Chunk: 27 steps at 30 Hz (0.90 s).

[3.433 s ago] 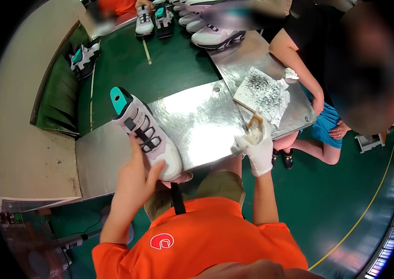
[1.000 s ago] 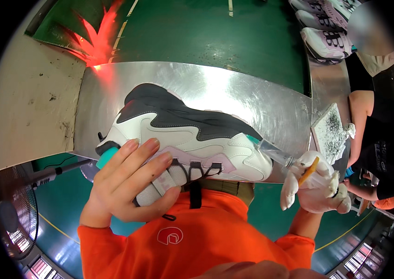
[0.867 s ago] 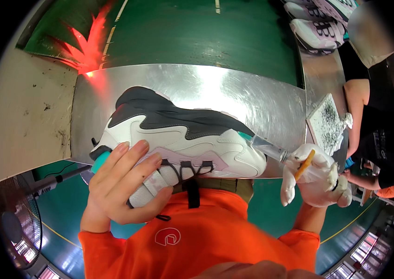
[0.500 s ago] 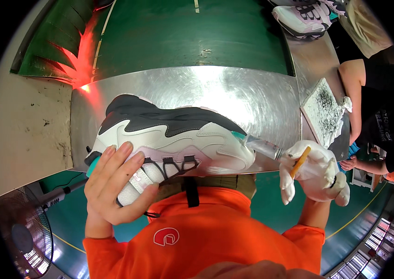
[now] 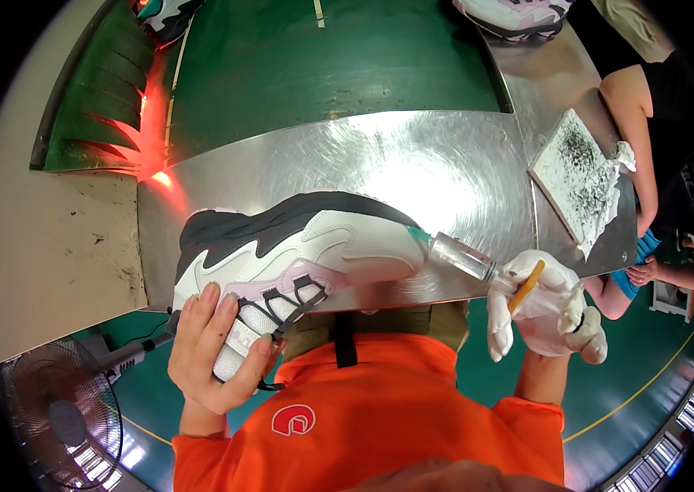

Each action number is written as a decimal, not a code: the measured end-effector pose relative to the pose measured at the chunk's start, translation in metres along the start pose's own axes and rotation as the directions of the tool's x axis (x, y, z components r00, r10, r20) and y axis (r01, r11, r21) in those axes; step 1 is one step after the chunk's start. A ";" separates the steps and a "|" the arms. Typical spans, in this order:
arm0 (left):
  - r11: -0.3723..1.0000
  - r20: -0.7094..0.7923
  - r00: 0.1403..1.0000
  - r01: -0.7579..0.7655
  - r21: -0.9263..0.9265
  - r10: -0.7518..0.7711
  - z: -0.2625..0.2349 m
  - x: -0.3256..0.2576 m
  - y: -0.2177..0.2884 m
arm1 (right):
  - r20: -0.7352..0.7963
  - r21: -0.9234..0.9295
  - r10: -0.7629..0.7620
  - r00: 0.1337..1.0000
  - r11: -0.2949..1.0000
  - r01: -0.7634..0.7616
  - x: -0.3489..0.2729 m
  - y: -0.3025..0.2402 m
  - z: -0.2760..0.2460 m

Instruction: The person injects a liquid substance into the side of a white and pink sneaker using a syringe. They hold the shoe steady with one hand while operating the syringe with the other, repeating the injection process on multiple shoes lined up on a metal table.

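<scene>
A white, black and pale lilac sneaker (image 5: 363, 246) lies on its side above the near edge of the metal table, toe to the right. My bare left hand (image 5: 220, 357) is closed around its collar and tongue. In a white glove, my right hand (image 5: 548, 307) grips a clear cylindrical tool (image 5: 463, 256) with a green tip. That tip meets the toe where upper and dark sole join; whether it presses there I cannot tell. A short yellow stick (image 5: 526, 285) is also tucked between the gloved fingers.
Beyond the metal tabletop (image 5: 298, 156) runs a green belt (image 5: 330, 66), with red light glowing by a slitted curtain (image 5: 97, 115) at left. A black-smudged white pad (image 5: 574, 180) lies at right, near a co-worker's arm (image 5: 634, 131). A fan (image 5: 64, 418) stands lower left.
The sneaker has turned slightly, its toe swinging away from my body and its sole edge now lower in view. The tool's tip has stayed at the toe. Another shoe shows at the far left.
</scene>
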<state>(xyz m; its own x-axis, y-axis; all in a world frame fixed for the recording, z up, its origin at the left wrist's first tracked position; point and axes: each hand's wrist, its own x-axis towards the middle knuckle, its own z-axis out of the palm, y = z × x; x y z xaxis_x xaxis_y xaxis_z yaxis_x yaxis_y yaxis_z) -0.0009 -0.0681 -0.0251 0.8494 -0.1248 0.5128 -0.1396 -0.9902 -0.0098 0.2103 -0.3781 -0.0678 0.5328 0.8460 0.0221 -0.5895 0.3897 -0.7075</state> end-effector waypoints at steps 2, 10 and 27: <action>1.000 -0.005 1.000 0.012 0.009 -0.012 0.000 -0.002 0.004 | 0.000 0.039 -0.022 1.000 0.999 0.022 0.003 0.005 0.007; 1.000 -0.017 1.000 0.023 0.021 -0.022 0.004 -0.010 0.010 | -0.024 0.138 -0.079 0.997 0.987 0.082 -0.007 0.024 0.014; 1.000 -0.061 0.998 -0.020 0.013 0.021 0.009 -0.016 0.007 | -0.197 0.210 -0.230 0.953 0.940 0.270 -0.030 0.052 0.049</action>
<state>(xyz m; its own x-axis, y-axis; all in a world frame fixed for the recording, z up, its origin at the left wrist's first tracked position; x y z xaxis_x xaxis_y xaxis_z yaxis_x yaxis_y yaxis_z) -0.0114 -0.0740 -0.0412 0.8137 -0.1417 0.5638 -0.1501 -0.9882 -0.0317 0.1340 -0.3651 -0.0706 0.7627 0.6452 0.0447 -0.5377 0.6711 -0.5105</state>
